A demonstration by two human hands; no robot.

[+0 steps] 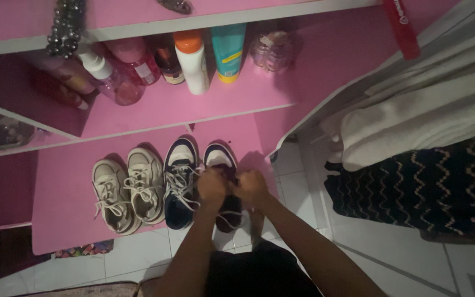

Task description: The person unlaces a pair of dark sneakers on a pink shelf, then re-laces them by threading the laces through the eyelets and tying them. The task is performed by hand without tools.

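Two pairs of shoes stand on the bottom pink shelf (67, 181). The left pair is pale beige sneakers (125, 192) with white laces. The right pair is dark navy with white toes: the left navy shoe (180, 181) stands free, and both my hands are on the right navy shoe (221, 159). My left hand (211, 187) and my right hand (250, 187) are closed side by side over its laces, which they hide. White lace ends trail near the shoe's heel.
The pink shelf above carries several bottles, among them a white bottle with an orange cap (192, 60) and a teal tube (228, 52). White and dark zigzag-patterned clothes (419, 181) hang at the right. White floor tiles (138, 258) lie below.
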